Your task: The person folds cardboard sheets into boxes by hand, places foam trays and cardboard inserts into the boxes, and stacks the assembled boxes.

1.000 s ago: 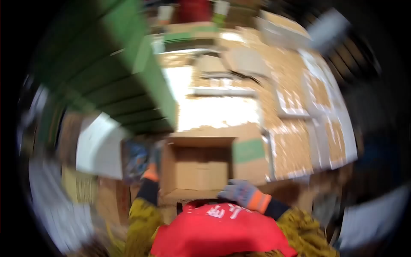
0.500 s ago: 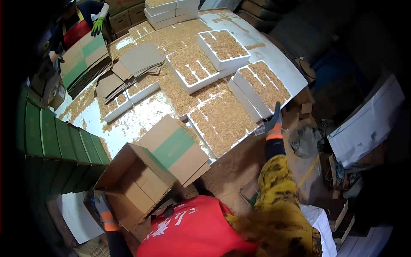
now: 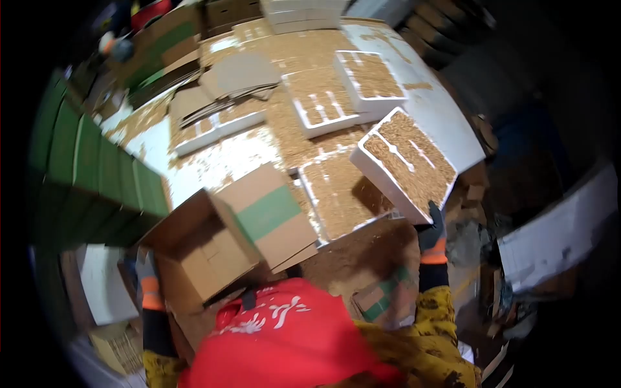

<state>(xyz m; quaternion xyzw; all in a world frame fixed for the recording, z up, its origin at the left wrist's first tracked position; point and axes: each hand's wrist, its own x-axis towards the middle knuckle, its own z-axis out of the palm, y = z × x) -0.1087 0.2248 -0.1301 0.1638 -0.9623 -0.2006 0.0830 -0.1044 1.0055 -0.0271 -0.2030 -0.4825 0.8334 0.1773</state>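
The white foam tray [image 3: 409, 165], full of light brown bits, was tilted over the near edge of the big white table [image 3: 453, 116], close to its near right corner. The right hand [image 3: 432, 229] held the tray by its near end. The left hand [image 3: 149, 281] was on the left side of an open cardboard box [image 3: 207, 255]; its fingers were too blurry to tell how tight they were. Just beside the box, flat cardboard with a green stripe [image 3: 268, 210] lay at the near edge. Farther back, two more filled trays [image 3: 320, 103] [image 3: 372, 74] touched, and loose cardboard sheets [image 3: 236, 77] sat to their left. Tall green boxes [image 3: 97, 155] stood past the left edge.
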